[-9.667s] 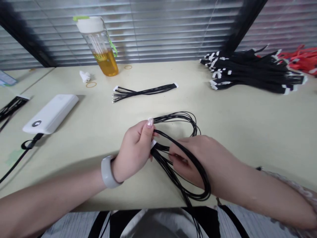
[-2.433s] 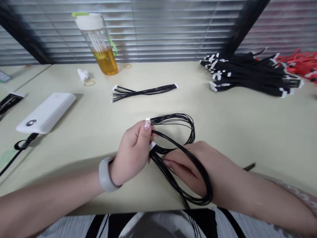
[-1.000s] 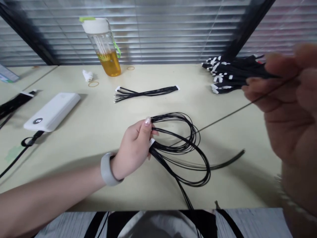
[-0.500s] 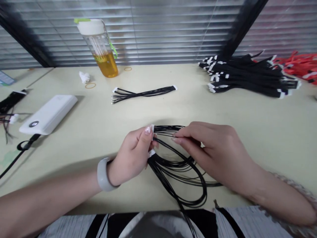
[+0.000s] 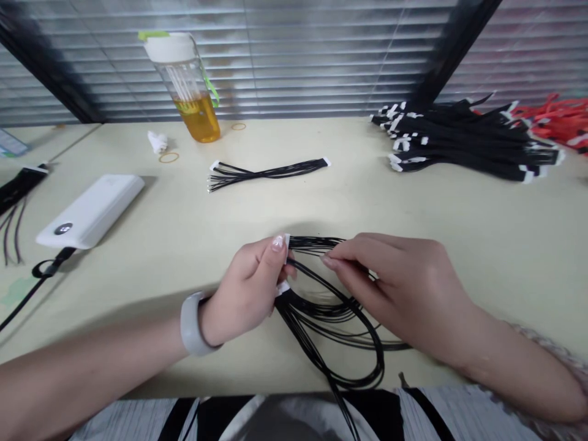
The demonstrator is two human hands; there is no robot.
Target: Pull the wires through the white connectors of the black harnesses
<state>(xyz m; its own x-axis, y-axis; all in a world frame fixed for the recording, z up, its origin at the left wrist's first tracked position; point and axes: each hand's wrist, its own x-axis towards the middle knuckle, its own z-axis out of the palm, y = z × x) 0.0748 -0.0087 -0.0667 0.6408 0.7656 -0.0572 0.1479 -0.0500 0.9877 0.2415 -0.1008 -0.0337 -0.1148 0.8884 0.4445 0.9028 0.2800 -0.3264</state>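
My left hand [image 5: 255,285] is closed, with its thumb and fingers gripping a white connector [image 5: 287,244] that has thin black wires [image 5: 316,242] running out to the right. A second white connector [image 5: 282,288] sits just below, against the same hand, and black wires fan and loop from it. My right hand [image 5: 399,288] pinches one or more of the thin black wires a little to the right of the upper connector; its curled fingers hide how many. A loop of black wires [image 5: 380,355] hangs between the hands down toward my lap.
A short black wire harness [image 5: 271,173] lies ahead. Bundled black harnesses [image 5: 468,144] and red ones [image 5: 555,122] are piled at the back right. At left are a white power bank [image 5: 94,208] with a cable, a bottle [image 5: 190,92], crumpled tissue [image 5: 157,142] and a dark harness [image 5: 21,187].
Both hands stay on the wires and connector, with only a slight shift downward and right. Fingers of the right hand have curled a little more over the pinched wires.
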